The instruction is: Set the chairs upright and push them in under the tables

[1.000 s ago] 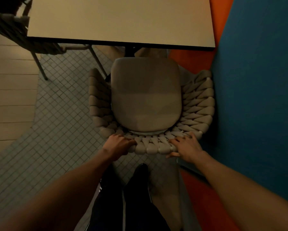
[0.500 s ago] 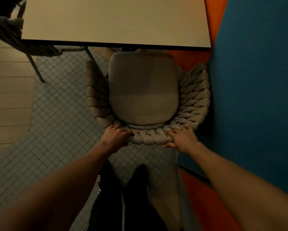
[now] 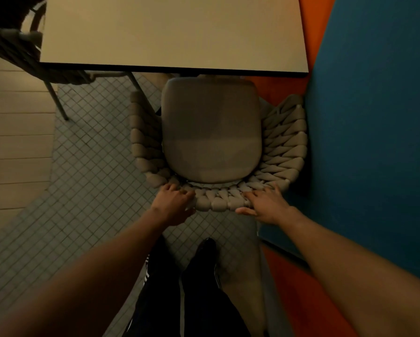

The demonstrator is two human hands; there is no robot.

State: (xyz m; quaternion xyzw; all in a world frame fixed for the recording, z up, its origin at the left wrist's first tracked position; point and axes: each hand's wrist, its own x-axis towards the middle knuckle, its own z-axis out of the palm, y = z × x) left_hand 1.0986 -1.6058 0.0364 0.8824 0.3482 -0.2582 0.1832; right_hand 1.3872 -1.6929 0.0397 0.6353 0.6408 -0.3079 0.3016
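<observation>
A beige chair (image 3: pixel 211 132) with a padded seat and a woven rope backrest stands upright on the tiled floor, seen from above. Its front edge meets the near edge of a pale square table (image 3: pixel 172 32). My left hand (image 3: pixel 173 205) grips the left part of the backrest's top rim. My right hand (image 3: pixel 265 203) lies on the right part of the rim, fingers spread over the weave and thumb behind it. Both arms are stretched forward.
A blue wall panel (image 3: pixel 374 142) stands close against the chair's right side, with orange surface beside it. Another woven chair (image 3: pixel 17 52) with thin metal legs sits at the table's left. My dark-trousered legs and shoe (image 3: pixel 204 276) are just behind the chair.
The chair has slid forward toward the table; its seat front now reaches the table edge. Both hands stayed on the backrest rim.
</observation>
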